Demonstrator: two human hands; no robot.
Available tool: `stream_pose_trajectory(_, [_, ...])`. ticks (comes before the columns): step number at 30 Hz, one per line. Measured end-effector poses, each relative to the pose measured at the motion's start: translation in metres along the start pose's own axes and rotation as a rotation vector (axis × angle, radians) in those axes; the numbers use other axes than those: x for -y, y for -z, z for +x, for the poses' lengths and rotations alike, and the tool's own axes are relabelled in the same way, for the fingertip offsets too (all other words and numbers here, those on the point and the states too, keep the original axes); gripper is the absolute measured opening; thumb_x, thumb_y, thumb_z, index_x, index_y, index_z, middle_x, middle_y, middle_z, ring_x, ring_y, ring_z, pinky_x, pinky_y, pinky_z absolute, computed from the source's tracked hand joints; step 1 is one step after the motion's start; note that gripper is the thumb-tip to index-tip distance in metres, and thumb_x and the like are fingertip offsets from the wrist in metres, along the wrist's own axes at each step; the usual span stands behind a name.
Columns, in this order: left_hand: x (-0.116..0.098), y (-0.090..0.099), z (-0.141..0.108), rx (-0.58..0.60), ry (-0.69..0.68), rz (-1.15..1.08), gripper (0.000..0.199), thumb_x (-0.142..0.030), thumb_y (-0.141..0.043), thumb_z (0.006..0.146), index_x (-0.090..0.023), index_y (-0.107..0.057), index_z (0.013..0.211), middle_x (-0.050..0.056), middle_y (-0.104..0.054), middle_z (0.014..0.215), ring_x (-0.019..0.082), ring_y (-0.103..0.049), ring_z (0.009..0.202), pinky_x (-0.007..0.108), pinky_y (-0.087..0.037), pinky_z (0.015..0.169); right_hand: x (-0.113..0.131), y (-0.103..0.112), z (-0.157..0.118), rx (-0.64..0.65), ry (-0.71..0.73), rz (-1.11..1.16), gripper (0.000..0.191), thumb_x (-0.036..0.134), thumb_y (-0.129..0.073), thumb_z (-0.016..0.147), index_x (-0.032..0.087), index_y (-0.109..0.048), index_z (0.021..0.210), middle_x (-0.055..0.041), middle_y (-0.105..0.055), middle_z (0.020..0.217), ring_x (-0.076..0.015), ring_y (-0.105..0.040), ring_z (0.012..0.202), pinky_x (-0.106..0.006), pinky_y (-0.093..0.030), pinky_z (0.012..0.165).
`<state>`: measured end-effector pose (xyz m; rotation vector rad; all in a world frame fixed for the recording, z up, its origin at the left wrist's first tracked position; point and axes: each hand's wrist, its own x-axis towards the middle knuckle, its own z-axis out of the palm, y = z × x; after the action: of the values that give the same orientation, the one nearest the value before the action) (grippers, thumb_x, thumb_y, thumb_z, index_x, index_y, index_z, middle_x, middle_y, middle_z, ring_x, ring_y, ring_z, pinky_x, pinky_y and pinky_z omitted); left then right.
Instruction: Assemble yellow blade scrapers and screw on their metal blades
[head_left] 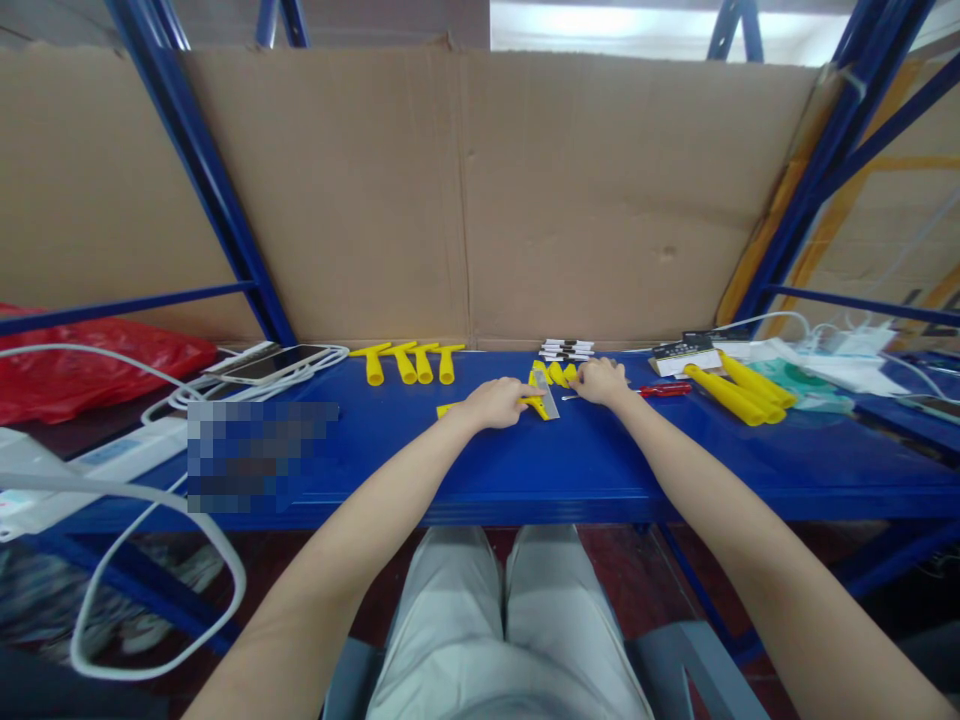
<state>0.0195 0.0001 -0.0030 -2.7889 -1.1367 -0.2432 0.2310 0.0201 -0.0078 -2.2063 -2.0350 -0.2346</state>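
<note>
My left hand is closed around the handle of a yellow scraper, its index finger stretched toward the head. A flat metal blade lies along that head, and the yellow handle end shows left of the hand. To the right, my right hand is down on the table with curled fingers beside small yellow pieces; whatever is under its fingertips is hidden. A red-handled screwdriver lies behind the right wrist, its tip pointing left. Just beyond the hands sits a stack of small white-and-black packs.
Several yellow T-shaped handles stand in a row at the back of the blue table. Yellow tapered tubes and a small box lie right. Cables, a phone-like device and a red bag occupy the left.
</note>
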Motion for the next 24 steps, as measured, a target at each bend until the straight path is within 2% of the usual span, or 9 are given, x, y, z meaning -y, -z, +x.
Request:
stream_pose_trajectory(5, [0.003,-0.001,0.001,-0.007,-0.013,-0.035,0.046,-0.022,-0.047,0.087,-0.030,-0.051,0.132,0.006,-0.065,0.116,0.021,-0.060,0.103,0.031,-0.045,0.086,0.001,0.000,-0.002,-0.030,0.061,-0.079,0.036,0.030,-0.044,0.086,0.010,-0.068,0.103,-0.0205,-0.060,0.118,-0.0318,-0.048,0.116,-0.045,-0.036,0.094])
stream_pose_trajectory(9, [0.006,-0.003,0.003,-0.023,-0.017,-0.052,0.045,-0.022,-0.047,0.088,-0.030,-0.051,0.132,0.006,-0.065,0.113,0.021,-0.060,0.101,0.031,-0.045,0.087,0.002,0.001,0.000,-0.038,0.097,-0.129,0.033,0.020,-0.044,0.083,0.009,-0.067,0.104,-0.0201,-0.063,0.115,-0.0286,-0.053,0.113,-0.038,-0.038,0.093])
stream_pose_trajectory(14, [0.010,-0.005,0.004,-0.047,-0.020,-0.047,0.047,-0.021,-0.049,0.087,-0.030,-0.051,0.132,0.007,-0.060,0.109,0.020,-0.059,0.100,0.029,-0.044,0.087,0.001,0.004,-0.001,-0.029,0.100,-0.164,0.033,0.023,-0.048,0.082,0.007,-0.067,0.104,-0.0215,-0.064,0.112,-0.0288,-0.057,0.109,-0.035,-0.041,0.089])
stream_pose_trajectory(19, [0.011,-0.003,0.003,0.003,-0.006,-0.026,0.045,-0.021,-0.049,0.086,-0.031,-0.053,0.130,0.006,-0.058,0.106,0.020,-0.059,0.100,0.028,-0.043,0.085,-0.002,0.006,-0.001,-0.001,0.058,-0.128,0.031,0.023,-0.054,0.079,0.009,-0.068,0.104,-0.0198,-0.066,0.108,-0.0282,-0.060,0.107,-0.033,-0.044,0.085])
stream_pose_trajectory(24, [0.011,0.000,0.001,0.068,0.024,0.011,0.044,-0.024,-0.044,0.089,-0.033,-0.052,0.131,0.006,-0.060,0.103,0.021,-0.058,0.101,0.028,-0.043,0.083,-0.006,0.006,-0.001,-0.004,-0.031,0.001,0.028,0.022,-0.053,0.079,0.010,-0.069,0.098,-0.0187,-0.067,0.106,-0.0276,-0.061,0.105,-0.031,-0.045,0.083])
